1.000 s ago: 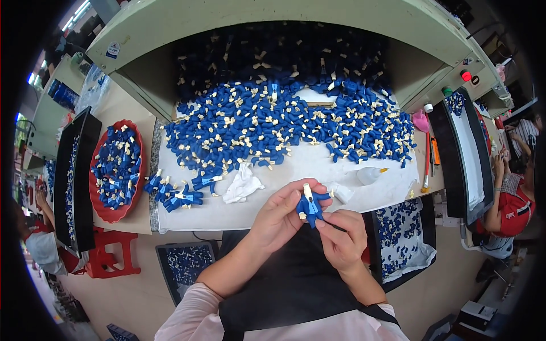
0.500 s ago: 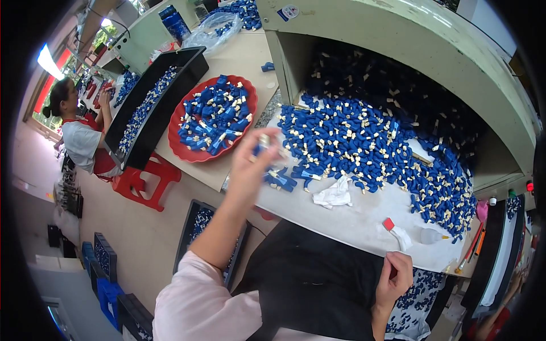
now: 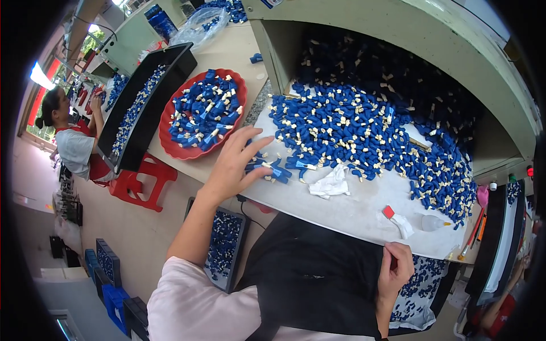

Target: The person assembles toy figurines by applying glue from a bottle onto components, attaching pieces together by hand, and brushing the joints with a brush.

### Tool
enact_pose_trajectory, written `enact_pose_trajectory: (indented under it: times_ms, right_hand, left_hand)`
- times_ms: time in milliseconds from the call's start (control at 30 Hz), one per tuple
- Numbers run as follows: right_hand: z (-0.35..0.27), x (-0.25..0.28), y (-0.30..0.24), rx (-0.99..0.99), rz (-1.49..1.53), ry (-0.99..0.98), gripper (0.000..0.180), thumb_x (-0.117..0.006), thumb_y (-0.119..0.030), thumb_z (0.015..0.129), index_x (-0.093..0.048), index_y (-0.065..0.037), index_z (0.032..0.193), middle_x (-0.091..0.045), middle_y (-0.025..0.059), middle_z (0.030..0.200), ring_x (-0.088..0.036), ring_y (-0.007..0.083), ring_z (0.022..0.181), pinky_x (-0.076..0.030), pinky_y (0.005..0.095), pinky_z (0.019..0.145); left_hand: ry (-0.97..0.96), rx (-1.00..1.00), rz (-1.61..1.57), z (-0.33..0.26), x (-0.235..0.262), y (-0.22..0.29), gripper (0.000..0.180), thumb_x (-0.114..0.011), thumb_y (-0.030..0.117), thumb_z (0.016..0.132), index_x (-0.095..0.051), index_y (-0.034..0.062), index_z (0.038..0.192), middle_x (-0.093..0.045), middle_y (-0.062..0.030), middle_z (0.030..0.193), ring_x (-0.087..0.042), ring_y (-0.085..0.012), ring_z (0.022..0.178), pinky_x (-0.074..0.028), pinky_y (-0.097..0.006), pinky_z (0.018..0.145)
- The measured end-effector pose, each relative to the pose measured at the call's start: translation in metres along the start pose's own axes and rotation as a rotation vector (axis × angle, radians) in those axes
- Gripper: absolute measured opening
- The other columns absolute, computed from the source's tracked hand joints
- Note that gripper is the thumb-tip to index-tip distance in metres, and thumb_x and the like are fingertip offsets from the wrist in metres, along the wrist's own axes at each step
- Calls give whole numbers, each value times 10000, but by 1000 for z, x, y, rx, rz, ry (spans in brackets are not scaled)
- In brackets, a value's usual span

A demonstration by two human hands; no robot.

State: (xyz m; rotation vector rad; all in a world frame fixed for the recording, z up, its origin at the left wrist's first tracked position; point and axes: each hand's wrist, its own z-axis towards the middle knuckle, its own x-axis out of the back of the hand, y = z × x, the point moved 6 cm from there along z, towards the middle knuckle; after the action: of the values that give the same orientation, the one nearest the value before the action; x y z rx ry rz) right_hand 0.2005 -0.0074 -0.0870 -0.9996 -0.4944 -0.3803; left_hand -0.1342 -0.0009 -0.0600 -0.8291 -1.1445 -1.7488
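Observation:
My left hand (image 3: pixel 232 165) is open, thumb and fingers spread, over the left edge of the worktop. Beside its fingertips lie a few small blue moulded pieces (image 3: pixel 277 171) with cream tips, apart from the big heap of like pieces (image 3: pixel 347 133). My right hand (image 3: pixel 396 264) rests curled at the worktop's front edge, its fingers closed; whatever they may hold is hidden. Close by it are a small red-ended block (image 3: pixel 388 212) with white cloth and a clear squeeze bottle (image 3: pixel 433 222). A crumpled white cloth (image 3: pixel 330 183) lies in front of the heap.
A red scalloped bowl (image 3: pixel 164 128) of blue pieces stands left of my left hand, with a long black tray (image 3: pixel 153 108) behind it. A pale green hood (image 3: pixel 398 34) overhangs the heap. Brushes (image 3: pixel 476 233) lie at right. A person (image 3: pixel 77 136) sits beyond the tray, near a red stool (image 3: pixel 151 190).
My left hand, blurred with a small cream-and-blue piece at its fingers, has come lower and left; its fingers are now spread with nothing in them. My right hand stays at the worktop edge.

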Motion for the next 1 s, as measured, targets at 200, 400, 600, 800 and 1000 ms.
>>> enact_pose_trajectory:
  times_ms: [200, 400, 600, 800, 1000]
  right_hand:
    - [18, -6, -10, 98, 5, -29, 149, -589, 95, 640, -568, 7, 757, -563, 113, 703, -546, 251, 616, -433, 291, 555]
    - [66, -80, -65, 413, 51, -290, 270, -616, -7, 636, -556, -30, 899, -538, 116, 882, -531, 259, 788, -437, 320, 669]
    - [85, -157, -95, 530, -125, -420, 542, -658, -176, 629, -452, -84, 1122, -411, 149, 1126, -388, 294, 1028, -350, 381, 833]
    - [73, -172, -90, 521, -147, -420, 535, -668, -212, 625, -479, -93, 1112, -411, 157, 1122, -395, 292, 1010, -341, 385, 831]
    - [74, -172, -95, 575, -164, -342, 472, -656, -177, 641, -502, -86, 1078, -439, 117, 1043, -401, 291, 1003, -366, 383, 806]
  left_hand:
    - [-148, 42, 105, 2, -14, -5, 682, -674, 427, 589, -441, 188, 1184, -378, -129, 1210, -289, -320, 1172, -198, -461, 979]
    - [-171, 8, 334, -8, -11, -5, 693, -664, 465, 555, -463, 223, 1172, -420, -111, 1166, -378, -275, 1067, -244, -449, 907]
    - [-77, -135, 315, -15, -22, 2, 635, -636, 489, 595, -480, 191, 1133, -483, -58, 1001, -422, -252, 1002, -251, -488, 889]
    - [-6, -146, 206, -24, -16, -5, 502, -655, 451, 599, -558, 175, 1006, -511, -32, 925, -453, -230, 979, -268, -499, 877]
    - [19, -162, 203, -20, -19, -9, 388, -677, 397, 596, -594, 178, 905, -512, -14, 867, -466, -208, 955, -248, -507, 910]
